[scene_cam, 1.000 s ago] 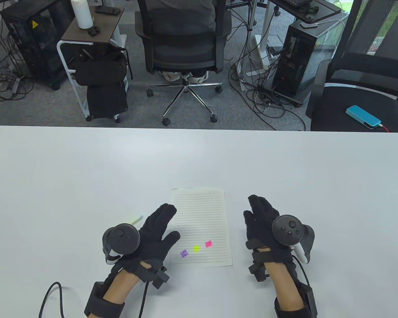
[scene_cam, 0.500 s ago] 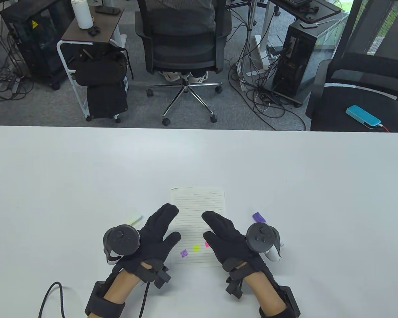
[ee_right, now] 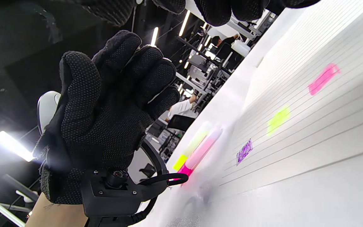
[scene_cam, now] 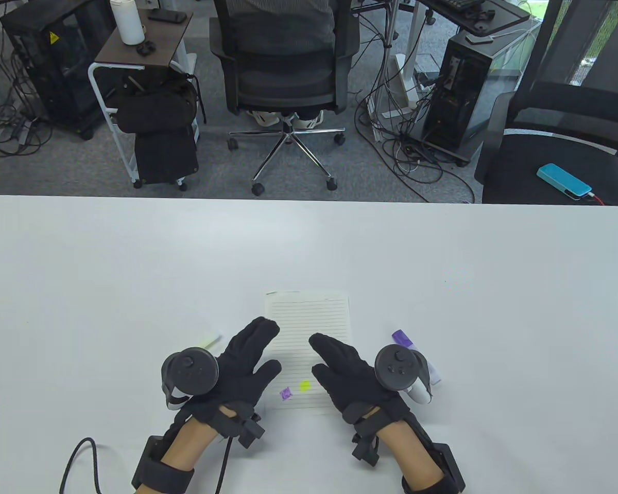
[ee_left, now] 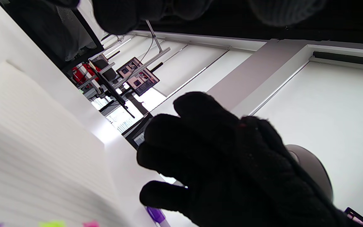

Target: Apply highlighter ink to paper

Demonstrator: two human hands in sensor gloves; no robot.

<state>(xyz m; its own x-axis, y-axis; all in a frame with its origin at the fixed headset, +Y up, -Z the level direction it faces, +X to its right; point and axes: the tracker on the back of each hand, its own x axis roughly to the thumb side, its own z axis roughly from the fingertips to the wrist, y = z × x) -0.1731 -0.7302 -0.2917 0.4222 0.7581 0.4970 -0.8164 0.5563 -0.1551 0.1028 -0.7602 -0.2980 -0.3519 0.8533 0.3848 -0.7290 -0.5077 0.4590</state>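
Note:
A lined paper sheet lies on the white table, with a purple mark and a yellow mark near its front edge. A pink mark shows only in the right wrist view. My left hand is open and holds nothing, at the sheet's left edge. My right hand is open and holds nothing, over the sheet's right front part. A purple highlighter lies right of the sheet, partly under my right tracker. A yellow highlighter lies left of my left hand, with a pink highlighter beside it.
The table's far edge runs across the middle of the table view. Beyond it on the floor stand an office chair, a small cart and computer towers. A black chair holding a blue device stands at the right.
My right hand has moved left from beside the sheet to over it, uncovering the purple highlighter and covering the pink mark. My left hand has stayed in place.

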